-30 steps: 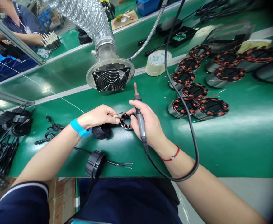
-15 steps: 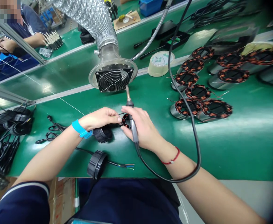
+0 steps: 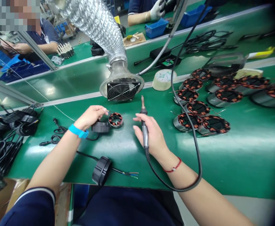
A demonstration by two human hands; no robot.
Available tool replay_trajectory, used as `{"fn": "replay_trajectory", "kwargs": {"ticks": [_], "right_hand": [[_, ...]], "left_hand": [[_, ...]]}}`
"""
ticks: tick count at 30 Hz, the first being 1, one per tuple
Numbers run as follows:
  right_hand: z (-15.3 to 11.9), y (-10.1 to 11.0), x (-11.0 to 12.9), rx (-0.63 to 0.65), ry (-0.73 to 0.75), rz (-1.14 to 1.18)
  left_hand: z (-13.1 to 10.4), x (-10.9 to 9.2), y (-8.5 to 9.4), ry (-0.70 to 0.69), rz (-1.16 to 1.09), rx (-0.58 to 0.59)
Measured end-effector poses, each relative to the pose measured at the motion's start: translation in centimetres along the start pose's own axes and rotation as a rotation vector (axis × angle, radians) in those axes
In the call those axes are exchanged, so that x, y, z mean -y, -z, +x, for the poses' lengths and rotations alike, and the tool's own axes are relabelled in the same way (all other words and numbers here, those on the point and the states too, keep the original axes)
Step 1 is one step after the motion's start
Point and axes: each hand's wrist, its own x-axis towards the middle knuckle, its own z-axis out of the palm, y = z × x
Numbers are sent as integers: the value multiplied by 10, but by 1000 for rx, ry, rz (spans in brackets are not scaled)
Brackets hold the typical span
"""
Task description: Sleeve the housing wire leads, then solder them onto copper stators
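My right hand (image 3: pixel 155 133) holds a soldering iron (image 3: pixel 145 135) along the palm, tip pointing up and away; thumb and forefinger are apart. My left hand (image 3: pixel 92 116) is closed, its fingertips pinching thin wires (image 3: pixel 108 111) whose ends barely show. Just below that hand a round black cap (image 3: pixel 100 126) sits on the bench. Touching or very near the cap is a small stator (image 3: pixel 115 120) with copper windings, lying flat between my hands. Nearer to me, a second black cap (image 3: pixel 101 171) rests on its side, its cable (image 3: pixel 122 172) ending in bare coloured wires.
A fume extractor fan (image 3: pixel 122 91) on a foil duct (image 3: pixel 104 34) hangs over the far edge. Several stators (image 3: pixel 214 124) stand at right, beside a tape roll (image 3: pixel 163 80). Black cables with caps (image 3: pixel 5 150) are piled at left. The iron's cord (image 3: pixel 199 157) loops over my right forearm. Co-workers sit beyond.
My hands have moved apart, the right one carrying the soldering iron rightward. The small stator, earlier between my fingers, now lies on the bench. The view has shifted slightly.
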Motion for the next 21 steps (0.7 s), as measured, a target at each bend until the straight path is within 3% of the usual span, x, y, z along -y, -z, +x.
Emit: {"fn": "replay_trajectory", "kwargs": {"ticks": [5, 7, 9, 11, 14, 16, 19, 21], "right_hand": [[1, 4, 0, -44, 35, -1], [2, 5, 2, -42, 51, 11], [2, 7, 6, -38, 69, 29], [3, 8, 12, -33, 71, 55], [3, 10, 26, 5, 51, 143], [3, 11, 38, 60, 26, 217], [2, 11, 57, 106, -33, 320], [1, 10, 66, 72, -76, 375]], "left_hand": [[14, 24, 43, -51, 128, -437], [7, 19, 48, -105, 94, -597], [-9, 7, 43, -141, -91, -681], [-28, -8, 30, -150, -387, -571], [-56, -25, 0, -157, -690, -190], [-67, -30, -19, -138, -795, -7], [-75, -29, -40, -116, -871, 123], [-77, -28, -49, -114, -868, 175]]}}
